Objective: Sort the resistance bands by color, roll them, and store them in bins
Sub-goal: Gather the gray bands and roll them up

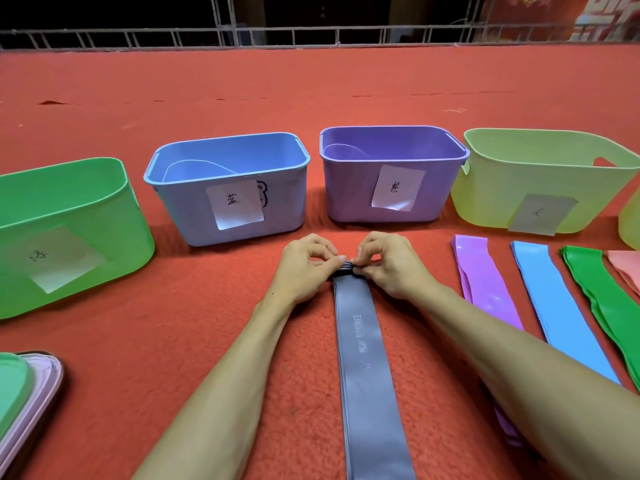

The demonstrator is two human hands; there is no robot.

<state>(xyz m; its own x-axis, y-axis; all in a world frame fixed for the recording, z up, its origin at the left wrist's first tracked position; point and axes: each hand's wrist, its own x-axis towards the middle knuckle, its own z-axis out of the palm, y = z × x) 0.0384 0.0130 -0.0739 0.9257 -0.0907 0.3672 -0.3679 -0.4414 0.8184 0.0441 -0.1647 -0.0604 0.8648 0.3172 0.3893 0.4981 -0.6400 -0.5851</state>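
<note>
From lower centre of the frame I note the grey band (363,358) lying flat on the red carpet (173,341). It runs up to mid-frame, where the left hand (304,268) and right hand (391,268) each pinch its far end, fingers curled on the first few turns. I judge the risk to be a slackened or uneven pinch, which would let the springy strip unwind or coil skewed. Beyond, the purple bin (349,192) sits directly ahead, inviting a mis-sort.
</note>
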